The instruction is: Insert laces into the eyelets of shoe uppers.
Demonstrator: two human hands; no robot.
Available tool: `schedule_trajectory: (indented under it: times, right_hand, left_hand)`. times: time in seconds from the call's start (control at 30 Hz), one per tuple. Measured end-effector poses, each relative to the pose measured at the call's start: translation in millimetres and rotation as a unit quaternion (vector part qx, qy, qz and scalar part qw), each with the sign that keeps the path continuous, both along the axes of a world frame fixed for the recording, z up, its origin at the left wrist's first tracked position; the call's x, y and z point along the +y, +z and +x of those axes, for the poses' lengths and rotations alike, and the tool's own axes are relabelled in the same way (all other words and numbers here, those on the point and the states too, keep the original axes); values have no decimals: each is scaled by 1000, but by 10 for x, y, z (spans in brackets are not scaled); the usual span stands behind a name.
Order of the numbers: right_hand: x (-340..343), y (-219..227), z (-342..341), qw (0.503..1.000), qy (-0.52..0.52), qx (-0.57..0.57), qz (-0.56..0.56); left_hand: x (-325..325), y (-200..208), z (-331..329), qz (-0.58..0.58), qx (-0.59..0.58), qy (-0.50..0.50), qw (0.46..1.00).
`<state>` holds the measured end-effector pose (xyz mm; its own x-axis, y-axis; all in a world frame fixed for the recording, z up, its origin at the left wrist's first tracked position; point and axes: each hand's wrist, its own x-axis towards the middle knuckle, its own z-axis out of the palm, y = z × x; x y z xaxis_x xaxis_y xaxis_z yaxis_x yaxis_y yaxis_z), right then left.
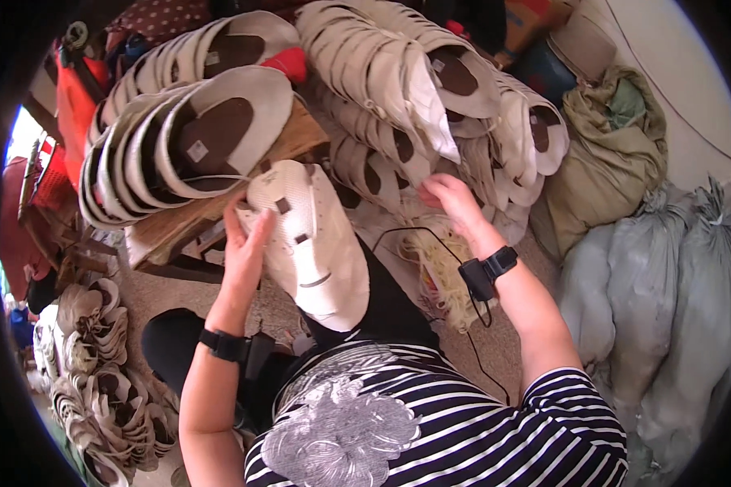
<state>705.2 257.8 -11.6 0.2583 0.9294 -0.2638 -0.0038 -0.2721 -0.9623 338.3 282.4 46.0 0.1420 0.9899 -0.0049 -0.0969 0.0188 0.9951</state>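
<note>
My left hand (248, 243) grips the left edge of a white shoe last (317, 252), its thumb lying over the top. The long form has dark square holes, a curved slot and a row of small dots along one side. It is tilted above my lap, its far end close to a wooden bench (166, 235). Off to the right, apart from the last, my right hand (456, 209) is raised with its fingers bent and drawn together. Whatever they pinch, if anything, is too small to see. Stacked pale shoe uppers (398, 158) lie just beyond that hand.
More nested shoe uppers (244, 138) rest on the bench, and others (114, 406) pile on the floor at left. Pale strands (443, 276) lie below my right hand. Tied grey sacks (646, 292) and an olive sack (605, 162) stand at right. A black cable (487, 369) hangs by my right wrist.
</note>
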Motion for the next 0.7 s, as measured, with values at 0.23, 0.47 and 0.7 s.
schedule_trajectory:
  times: [0.23,0.47,0.7]
  right_hand:
    - [-539,-1457,926,931,-16,-297,-210]
    - [-574,-2023,838,890,-67,-442,-86]
    - [-467,-1879,854,834,-36,-544,-88]
  left_hand:
    - [29,-82,-49,-3,65,17,998]
    - [7,-103,-9,7,50,12,999]
    - [7,-21,16,1,59,2,998]
